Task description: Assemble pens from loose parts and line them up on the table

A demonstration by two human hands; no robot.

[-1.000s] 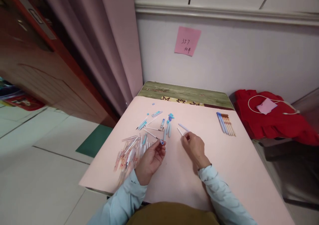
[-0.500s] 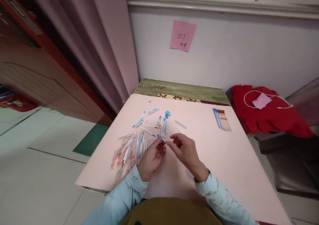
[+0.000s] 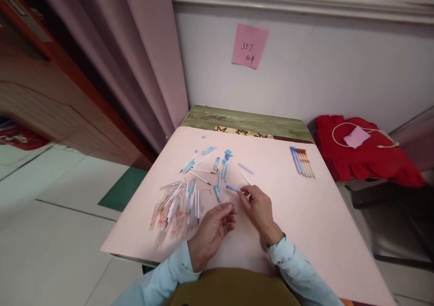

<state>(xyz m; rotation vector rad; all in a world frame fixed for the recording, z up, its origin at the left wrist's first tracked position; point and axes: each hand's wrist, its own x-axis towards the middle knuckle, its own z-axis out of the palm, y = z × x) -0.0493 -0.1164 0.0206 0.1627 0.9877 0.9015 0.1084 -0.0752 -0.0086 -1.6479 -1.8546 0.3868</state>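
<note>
My right hand (image 3: 257, 206) pinches one end of a blue pen barrel (image 3: 232, 188) between thumb and fingertips, its other end pointing left just above the table. My left hand (image 3: 217, 227) holds nothing, its fingers loosely curled, nearer my body. Just beyond it lies a teal-and-purple pen part (image 3: 217, 193). Past the hands are pale blue barrels (image 3: 226, 172), a small heap of blue caps (image 3: 228, 154) and several white refills (image 3: 202, 178). A lavender barrel (image 3: 246, 168) lies beyond my right hand, with a white refill beside it.
A pile of clear and orange pen parts with refills (image 3: 172, 211) spreads over the left of the pink-covered table (image 3: 305, 233). Blue and brown pens (image 3: 301, 162) lie in a row at the right. Red cloth (image 3: 369, 154) with a cable sits beyond the right edge; a wall stands behind.
My hands have moved apart. The left has let go and drawn back towards me; the right holds the blue barrel slightly farther right. The teal-and-purple part now shows on the table.
</note>
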